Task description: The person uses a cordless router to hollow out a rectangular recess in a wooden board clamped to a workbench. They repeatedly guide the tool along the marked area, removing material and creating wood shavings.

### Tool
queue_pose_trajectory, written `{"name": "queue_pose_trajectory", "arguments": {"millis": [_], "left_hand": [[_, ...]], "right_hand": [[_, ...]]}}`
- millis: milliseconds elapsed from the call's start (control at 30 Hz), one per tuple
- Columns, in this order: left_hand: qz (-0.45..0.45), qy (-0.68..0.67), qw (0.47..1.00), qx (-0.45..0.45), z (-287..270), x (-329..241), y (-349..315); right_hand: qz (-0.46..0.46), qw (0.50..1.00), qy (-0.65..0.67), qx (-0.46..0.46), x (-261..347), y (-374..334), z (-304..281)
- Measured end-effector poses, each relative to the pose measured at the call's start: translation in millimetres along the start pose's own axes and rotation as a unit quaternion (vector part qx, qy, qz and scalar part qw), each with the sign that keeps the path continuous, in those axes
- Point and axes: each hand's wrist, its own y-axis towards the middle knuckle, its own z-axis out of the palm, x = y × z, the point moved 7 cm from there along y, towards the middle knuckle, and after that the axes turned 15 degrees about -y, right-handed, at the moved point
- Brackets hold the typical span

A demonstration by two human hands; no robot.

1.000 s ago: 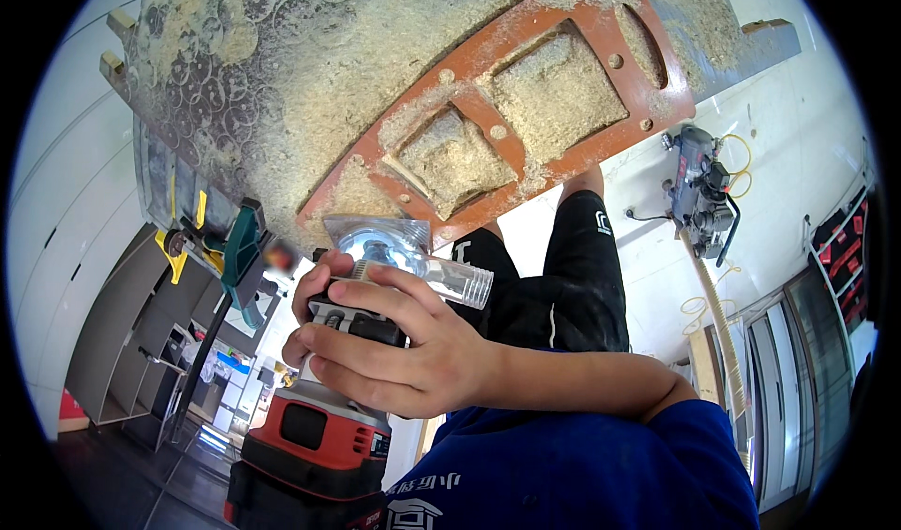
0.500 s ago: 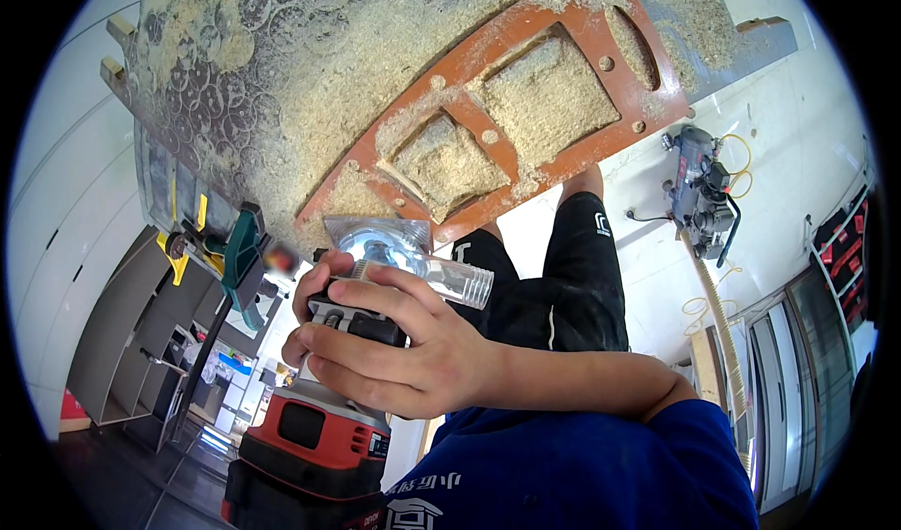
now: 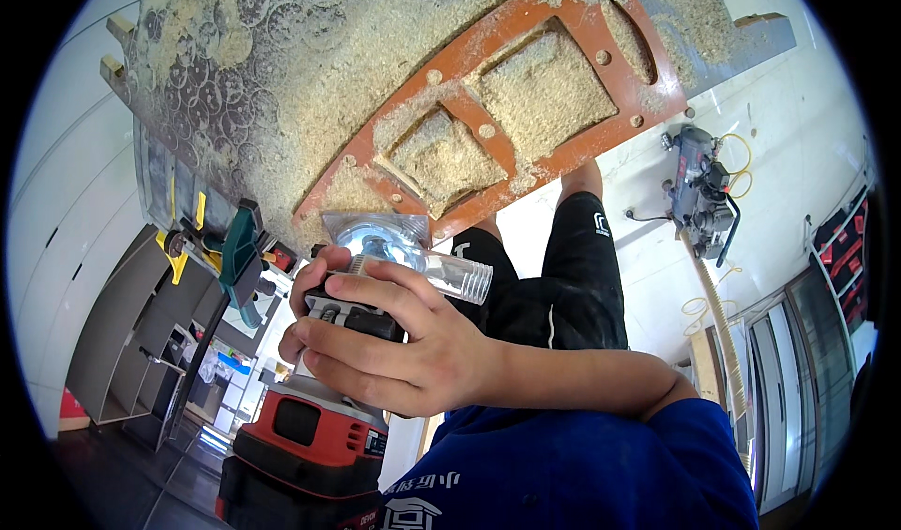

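A red, black and silver cordless trim router [image 3: 310, 427] is held upright, its battery toward my body. Its clear base [image 3: 375, 237] rests at the near edge of an orange-brown template board [image 3: 483, 131], and a clear dust spout [image 3: 455, 276] points right. My right hand [image 3: 394, 342] is closed around the router's upper body, fingers pointing left. A few fingers wrapping its left side appear to be my left hand [image 3: 302, 309], closed on it too; that palm and forearm are hidden. Wood dust fills the board's cut-outs.
The worktable [image 3: 211, 89] beneath the board is patterned and strewn with wood dust. A green clamp-like tool [image 3: 242, 248] with yellow parts hangs at its left edge. An air compressor [image 3: 699, 192] with a yellow hose stands on the floor at right. Shelving cabinets [image 3: 117, 342] line the left.
The router and both hands have shifted very slightly left. My grip is the same, and the board looks nearly unmoved.
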Motion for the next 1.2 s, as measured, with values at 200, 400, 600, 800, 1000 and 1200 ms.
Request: {"name": "queue_pose_trajectory", "arguments": {"millis": [200, 400, 600, 800, 1000, 1200], "left_hand": [[-0.037, 0.072, 0.997, -0.011, 11.6, -8.6, -0.3], [-0.047, 0.085, 0.995, 0.021, 15.1, -14.7, 2.3], [-0.060, 0.056, 0.996, 0.030, 12.5, -8.8, 0.6], [-0.060, 0.080, 0.995, 0.022, 13.1, -11.3, 0.1], [-0.034, 0.111, 0.993, -0.007, 14.3, -9.3, -3.1], [-0.055, 0.024, 0.998, 0.019, 9.7, -6.6, -3.6]], "right_hand": [[-0.008, 1.000, 0.000, 0.007, -1.6, -0.2, -2.6], [-0.008, 1.000, 0.002, 0.003, -2.3, 1.1, -8.8], [0.000, 1.000, -0.005, -0.004, -2.3, 1.1, -8.3], [-0.001, 1.000, -0.005, 0.010, -2.9, 1.9, -8.0], [-0.010, 1.000, 0.014, 0.023, -3.5, 0.6, -7.9], [-0.006, 1.000, -0.010, 0.027, -4.0, 1.8, -9.4]]}}
